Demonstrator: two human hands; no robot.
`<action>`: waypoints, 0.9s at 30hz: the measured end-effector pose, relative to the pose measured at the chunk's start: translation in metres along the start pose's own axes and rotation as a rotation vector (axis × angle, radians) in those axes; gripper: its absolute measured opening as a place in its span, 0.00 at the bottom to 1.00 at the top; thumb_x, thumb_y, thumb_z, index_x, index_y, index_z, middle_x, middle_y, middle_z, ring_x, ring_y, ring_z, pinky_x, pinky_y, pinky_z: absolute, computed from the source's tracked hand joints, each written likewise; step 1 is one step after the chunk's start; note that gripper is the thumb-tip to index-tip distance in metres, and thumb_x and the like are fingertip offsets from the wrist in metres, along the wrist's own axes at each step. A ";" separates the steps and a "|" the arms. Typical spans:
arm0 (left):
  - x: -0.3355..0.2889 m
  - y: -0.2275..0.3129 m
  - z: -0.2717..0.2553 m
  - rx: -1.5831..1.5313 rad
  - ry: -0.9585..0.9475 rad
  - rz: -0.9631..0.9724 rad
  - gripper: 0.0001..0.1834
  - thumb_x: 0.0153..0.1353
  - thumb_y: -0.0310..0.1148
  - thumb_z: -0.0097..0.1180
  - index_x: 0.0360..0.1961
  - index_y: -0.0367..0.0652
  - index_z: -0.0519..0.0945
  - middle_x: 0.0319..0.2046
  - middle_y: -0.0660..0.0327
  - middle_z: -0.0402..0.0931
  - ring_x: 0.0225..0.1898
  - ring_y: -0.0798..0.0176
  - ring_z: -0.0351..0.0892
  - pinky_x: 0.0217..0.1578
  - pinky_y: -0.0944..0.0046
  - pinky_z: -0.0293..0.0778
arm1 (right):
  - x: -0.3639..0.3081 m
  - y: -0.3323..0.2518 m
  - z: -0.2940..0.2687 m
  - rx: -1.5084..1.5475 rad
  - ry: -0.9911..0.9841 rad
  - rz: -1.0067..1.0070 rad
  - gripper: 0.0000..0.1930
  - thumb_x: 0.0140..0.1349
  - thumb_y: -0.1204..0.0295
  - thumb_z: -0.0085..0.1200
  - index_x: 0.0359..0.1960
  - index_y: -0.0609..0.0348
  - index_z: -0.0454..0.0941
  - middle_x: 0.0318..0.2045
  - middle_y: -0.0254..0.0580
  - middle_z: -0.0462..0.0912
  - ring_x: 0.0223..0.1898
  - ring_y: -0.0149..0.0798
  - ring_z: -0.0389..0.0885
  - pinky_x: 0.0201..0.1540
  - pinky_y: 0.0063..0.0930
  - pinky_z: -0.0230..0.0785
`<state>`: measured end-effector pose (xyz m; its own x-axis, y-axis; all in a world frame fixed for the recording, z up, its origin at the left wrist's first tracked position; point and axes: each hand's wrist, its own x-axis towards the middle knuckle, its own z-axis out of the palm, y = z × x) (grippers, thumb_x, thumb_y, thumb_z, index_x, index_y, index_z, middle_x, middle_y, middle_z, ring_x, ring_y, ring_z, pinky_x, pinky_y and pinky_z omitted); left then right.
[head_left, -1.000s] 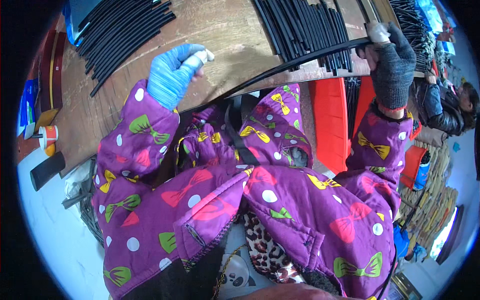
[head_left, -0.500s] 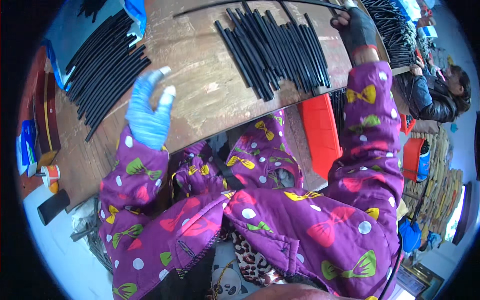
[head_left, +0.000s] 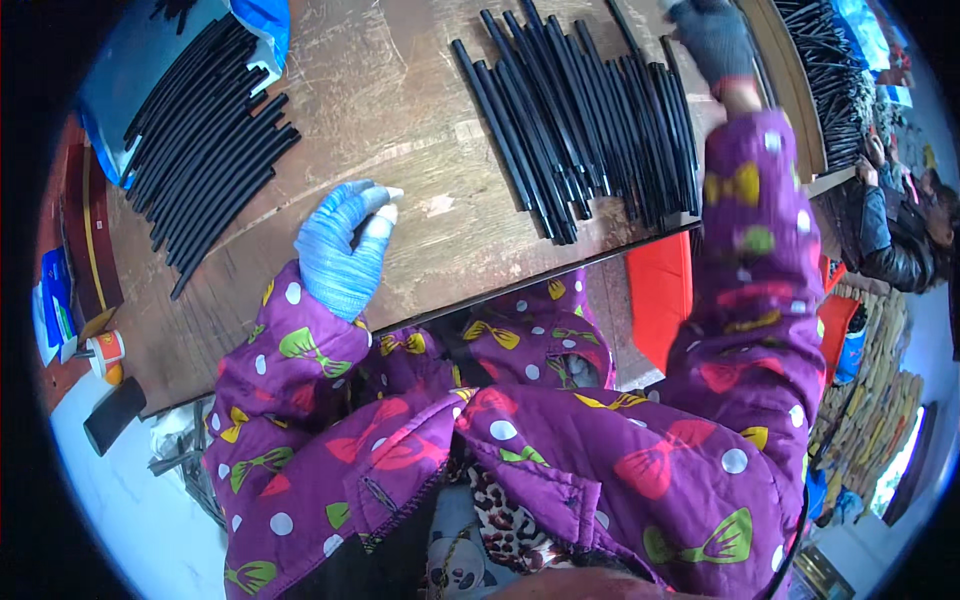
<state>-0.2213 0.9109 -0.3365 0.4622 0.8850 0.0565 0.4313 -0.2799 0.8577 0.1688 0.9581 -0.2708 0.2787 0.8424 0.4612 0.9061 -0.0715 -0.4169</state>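
My left hand (head_left: 345, 245), in a blue glove with pale fingertips, hovers over the table's left half. Its fingers curve toward the thumb, tips slightly apart, with nothing between them. A fanned bundle of black rods (head_left: 215, 160) lies to its left. My right hand (head_left: 715, 42), in a dark grey glove, reaches to the far right side of the table. Motion smears it, and its fingers are too blurred to show whether they hold anything. Just left of that hand, a second group of black rods (head_left: 585, 130) lies side by side, reaching toward the table's near edge.
The worn wooden table (head_left: 420, 240) spreads before me. A red bin (head_left: 660, 295) stands below its near edge. Beyond the right edge lies a heap of dark rods (head_left: 820, 80), with another person (head_left: 890, 230) close by. A paper cup (head_left: 106, 350) sits at left.
My left hand has moved right, its fingers drawing closer to the thumb. My right hand has moved farther out, and the long dark rod it held across the far side is out of sight.
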 end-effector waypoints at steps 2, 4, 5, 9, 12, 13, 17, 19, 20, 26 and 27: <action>-0.001 -0.003 0.001 0.007 0.016 0.016 0.07 0.52 0.19 0.52 0.34 0.36 0.76 0.32 0.60 0.72 0.35 0.69 0.72 0.37 0.73 0.68 | -0.047 -0.025 0.015 0.085 -0.104 -0.262 0.13 0.58 0.62 0.48 0.23 0.59 0.69 0.12 0.34 0.66 0.15 0.30 0.66 0.21 0.30 0.62; -0.003 -0.006 0.000 -0.005 0.018 0.014 0.07 0.51 0.20 0.52 0.33 0.36 0.77 0.31 0.60 0.73 0.34 0.69 0.72 0.36 0.73 0.68 | -0.093 -0.100 0.008 -0.088 -0.450 -0.104 0.15 0.52 0.59 0.51 0.29 0.59 0.71 0.20 0.48 0.76 0.26 0.47 0.78 0.27 0.39 0.68; -0.004 -0.002 -0.002 -0.044 0.020 0.022 0.06 0.51 0.19 0.52 0.32 0.36 0.77 0.30 0.60 0.73 0.34 0.69 0.73 0.35 0.73 0.68 | -0.108 -0.118 0.003 -0.172 -0.525 -0.173 0.14 0.52 0.59 0.51 0.28 0.59 0.70 0.20 0.48 0.76 0.26 0.47 0.78 0.27 0.40 0.68; -0.017 0.003 -0.010 -0.031 -0.003 0.082 0.06 0.52 0.20 0.52 0.32 0.36 0.77 0.29 0.59 0.74 0.33 0.68 0.73 0.34 0.72 0.68 | -0.151 -0.145 0.007 -0.269 -0.553 -0.234 0.17 0.50 0.57 0.53 0.27 0.59 0.68 0.18 0.48 0.74 0.22 0.49 0.75 0.24 0.39 0.66; -0.032 -0.005 -0.015 0.004 0.000 0.124 0.06 0.52 0.21 0.52 0.32 0.36 0.77 0.29 0.59 0.74 0.32 0.67 0.73 0.34 0.71 0.68 | -0.172 -0.161 0.016 -0.371 -0.513 -0.205 0.18 0.51 0.57 0.52 0.28 0.61 0.68 0.18 0.48 0.75 0.23 0.48 0.75 0.25 0.40 0.66; -0.034 -0.003 -0.017 -0.006 -0.020 0.114 0.06 0.53 0.22 0.51 0.32 0.36 0.77 0.29 0.59 0.74 0.31 0.68 0.73 0.34 0.71 0.68 | -0.175 -0.165 0.017 -0.359 -0.584 -0.106 0.18 0.50 0.57 0.53 0.29 0.61 0.68 0.21 0.48 0.76 0.25 0.49 0.76 0.28 0.41 0.67; -0.051 -0.006 -0.015 -0.080 0.022 0.081 0.06 0.51 0.27 0.54 0.32 0.39 0.78 0.27 0.56 0.75 0.29 0.60 0.76 0.31 0.66 0.70 | -0.180 -0.189 0.010 -0.422 -0.671 0.032 0.19 0.47 0.57 0.54 0.33 0.59 0.69 0.27 0.52 0.77 0.31 0.50 0.77 0.32 0.42 0.69; -0.062 -0.004 -0.018 -0.089 -0.003 0.046 0.06 0.52 0.25 0.53 0.33 0.37 0.78 0.29 0.58 0.76 0.31 0.65 0.75 0.33 0.69 0.69 | -0.192 -0.198 0.010 -0.399 -0.663 -0.006 0.19 0.47 0.58 0.54 0.33 0.60 0.69 0.27 0.52 0.77 0.31 0.50 0.78 0.33 0.42 0.69; -0.069 -0.003 -0.021 -0.098 -0.035 0.011 0.06 0.53 0.23 0.52 0.33 0.36 0.77 0.30 0.60 0.76 0.32 0.70 0.73 0.35 0.72 0.69 | -0.198 -0.205 0.010 -0.376 -0.657 -0.035 0.19 0.47 0.58 0.54 0.34 0.60 0.69 0.27 0.52 0.77 0.32 0.50 0.78 0.33 0.42 0.69; -0.089 -0.014 -0.031 -0.127 -0.034 -0.006 0.06 0.53 0.24 0.53 0.34 0.36 0.77 0.31 0.60 0.78 0.33 0.71 0.74 0.36 0.71 0.70 | -0.217 -0.228 0.029 -0.394 -0.646 0.120 0.14 0.47 0.65 0.50 0.34 0.60 0.69 0.27 0.55 0.77 0.31 0.54 0.77 0.35 0.44 0.69; -0.090 -0.014 -0.031 -0.156 -0.034 -0.026 0.07 0.53 0.24 0.53 0.34 0.36 0.77 0.30 0.60 0.78 0.33 0.71 0.74 0.35 0.71 0.70 | -0.218 -0.231 0.031 -0.403 -0.642 0.151 0.13 0.47 0.68 0.50 0.34 0.61 0.70 0.29 0.55 0.77 0.32 0.53 0.78 0.36 0.43 0.69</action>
<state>-0.2924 0.8467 -0.3377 0.4798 0.8772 0.0184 0.3191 -0.1940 0.9277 -0.1111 0.8076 -0.2991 0.2804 0.9440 -0.1738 0.9533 -0.2951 -0.0650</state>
